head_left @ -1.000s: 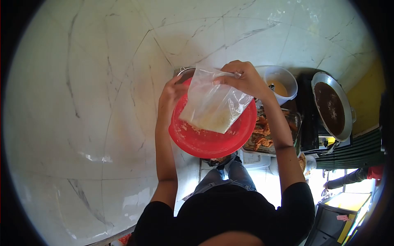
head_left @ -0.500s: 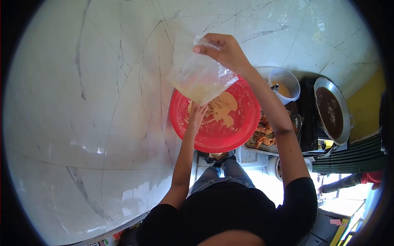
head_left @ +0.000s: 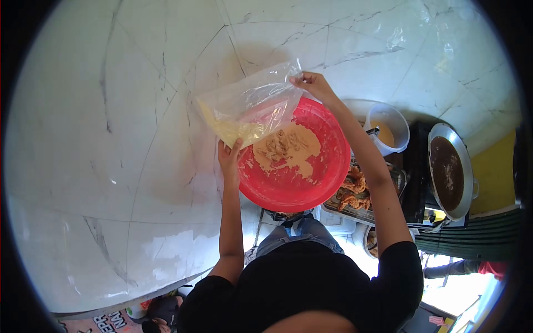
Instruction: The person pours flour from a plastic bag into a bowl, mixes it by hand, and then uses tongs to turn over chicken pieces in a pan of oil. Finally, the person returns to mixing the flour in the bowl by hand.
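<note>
- Biggest thing by far: pale marbled tiles (head_left: 111,166) with dark veins, filling most of what's in front of me and off to my left.
- Then my red basin (head_left: 277,191), wide and round, right in front of my body, inside walls smeared with powder.
- Clear plastic bag (head_left: 252,91) next. It's tilted, stretched out between my hands, overlapping the far left part of the basin's rim from where I'm looking.
- Over on my right, a metal pan (head_left: 444,131) full of dark liquid (head_left: 446,172), with some pale foamy specks on top.
- Between that pan and my basin there's a tray (head_left: 401,180) with crispy brown fried pieces (head_left: 355,200), partly hidden by my right arm.
- Just beyond the tray, a whitish bucket (head_left: 391,115) with something orangey-yellow inside.
- Patch of tan flour (head_left: 302,164) in the basin, lumpy coated bits (head_left: 277,145) sitting in it.
- Pale yellow stuff (head_left: 236,130) gathered along the bag's low edge.
- Right hand (head_left: 315,86): pinching the bag's upper right corner.
- Left hand (head_left: 229,158): thumb and fingers at the bag's lowest corner, touching; can't tell if it's gripping or just propping.
</note>
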A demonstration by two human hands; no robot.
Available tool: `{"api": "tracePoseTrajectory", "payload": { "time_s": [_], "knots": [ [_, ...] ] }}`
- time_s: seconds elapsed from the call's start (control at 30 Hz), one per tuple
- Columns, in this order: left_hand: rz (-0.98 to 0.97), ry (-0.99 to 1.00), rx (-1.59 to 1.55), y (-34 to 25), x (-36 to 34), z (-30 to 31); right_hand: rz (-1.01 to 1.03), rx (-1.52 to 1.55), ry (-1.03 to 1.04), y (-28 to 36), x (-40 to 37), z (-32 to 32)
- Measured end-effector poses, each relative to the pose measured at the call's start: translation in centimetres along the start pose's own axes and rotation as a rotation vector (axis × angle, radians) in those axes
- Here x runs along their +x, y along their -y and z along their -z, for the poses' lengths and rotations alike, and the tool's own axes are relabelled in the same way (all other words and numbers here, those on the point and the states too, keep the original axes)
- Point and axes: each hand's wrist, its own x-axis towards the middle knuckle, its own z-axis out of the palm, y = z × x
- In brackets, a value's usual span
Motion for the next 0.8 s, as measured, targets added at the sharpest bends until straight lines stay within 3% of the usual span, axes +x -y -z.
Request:
{"api": "tracePoseTrajectory", "payload": {
  "time_s": [0.1,0.13,0.23,0.8],
  "knots": [
    [-0.041,-0.085,0.095,-1.7,-1.1,0.7,0.049,0.145,0.039,-2.9,1.1,-2.1],
    [-0.058,-0.113,0.122,-2.0,-1.3,1.0,-0.044,0.093,0.089,-2.8,1.0,-2.2],
    [-0.103,-0.139,0.134,-2.1,-1.7,2.0,-0.038,0.160,0.160,-4.8,2.2,-3.7],
    [-0.294,-0.359,0.565,-2.4,0.2,3.6,-0.144,0.237,0.187,-10.4,2.9,-7.5]
  ]
}}
